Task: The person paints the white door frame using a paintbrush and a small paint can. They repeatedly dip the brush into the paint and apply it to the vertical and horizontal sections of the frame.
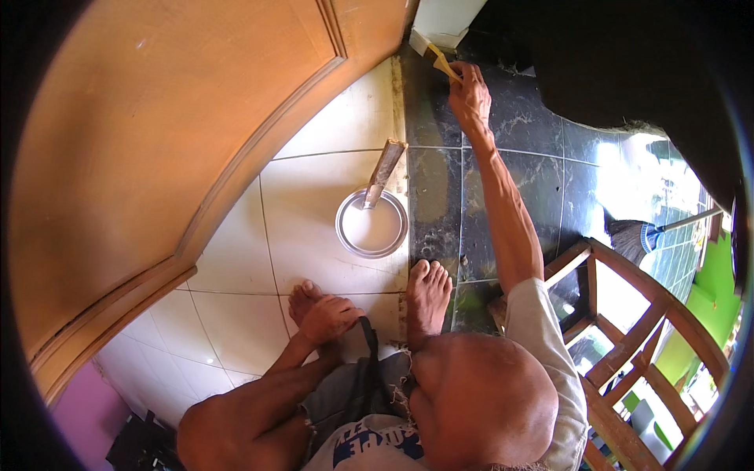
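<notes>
My right hand (470, 94) gripped the brush (437, 56) against the white frame base (440, 23), beyond the paint can (372, 224). My left hand (330, 316) rested empty on my foot. Overreaching risked smearing dark tiles (526, 118).

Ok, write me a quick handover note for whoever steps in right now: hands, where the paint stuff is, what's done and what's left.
Right hand: stretched forward, gripping a yellow-handled brush with its bristles at the white base of the wall or frame.
Left hand: empty, resting on the left foot.
Paint can: open on the cream floor tiles in front of the feet, white paint inside, a wooden stir stick leaning in it.
Wooden door: to the left.
Done: can opened, brush at the white base.
Left: how much of that base is coated cannot be told from here.
</notes>
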A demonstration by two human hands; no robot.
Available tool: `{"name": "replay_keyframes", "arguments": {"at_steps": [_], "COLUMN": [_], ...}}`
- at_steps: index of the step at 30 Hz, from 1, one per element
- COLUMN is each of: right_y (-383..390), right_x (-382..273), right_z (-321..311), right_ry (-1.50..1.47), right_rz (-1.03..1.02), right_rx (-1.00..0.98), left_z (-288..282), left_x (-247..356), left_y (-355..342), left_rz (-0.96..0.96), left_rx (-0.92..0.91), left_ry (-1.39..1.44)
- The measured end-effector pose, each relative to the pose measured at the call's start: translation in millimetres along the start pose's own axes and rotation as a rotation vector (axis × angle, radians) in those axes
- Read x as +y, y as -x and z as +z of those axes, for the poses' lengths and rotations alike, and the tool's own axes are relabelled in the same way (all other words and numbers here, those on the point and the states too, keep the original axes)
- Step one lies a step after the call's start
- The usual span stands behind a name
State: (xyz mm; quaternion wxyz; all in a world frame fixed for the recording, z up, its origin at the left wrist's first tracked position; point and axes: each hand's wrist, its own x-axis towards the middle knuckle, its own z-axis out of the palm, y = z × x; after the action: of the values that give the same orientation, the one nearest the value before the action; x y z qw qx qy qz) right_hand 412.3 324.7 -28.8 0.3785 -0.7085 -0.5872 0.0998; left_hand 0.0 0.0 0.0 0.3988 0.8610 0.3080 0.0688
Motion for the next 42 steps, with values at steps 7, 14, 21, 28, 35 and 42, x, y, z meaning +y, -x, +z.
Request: {"name": "replay_keyframes", "arguments": {"at_steps": [7,14,21,28,35,42], "right_y": [-4,-5,0,17,-5,11], "right_x": [20,22,35,27,19,29], "right_z": [-3,-12,-21,-22,-19,-24], "right_ry": [0.056,0.057,0.078,0.058,0.108,0.109], "right_rz": [0.041,0.127,0.134,0.056,0.034,0.114], "right_rx": [0.153,0.155,0.172,0.102,0.081,0.135], "left_z": [2,0,2,2,2,3], "left_x": [0,-6,-1,-1,1,1], "left_y": [0,1,1,1,-1,6], "left_rz": [0.011,0.013,-0.01,0.001,-0.002,-0.015], "left_rx": [0.021,0.004,0.002,-0.009,-0.01,0.004], "left_ry": [0.003,-0.009,0.041,0.046,0.047,0.052]}}
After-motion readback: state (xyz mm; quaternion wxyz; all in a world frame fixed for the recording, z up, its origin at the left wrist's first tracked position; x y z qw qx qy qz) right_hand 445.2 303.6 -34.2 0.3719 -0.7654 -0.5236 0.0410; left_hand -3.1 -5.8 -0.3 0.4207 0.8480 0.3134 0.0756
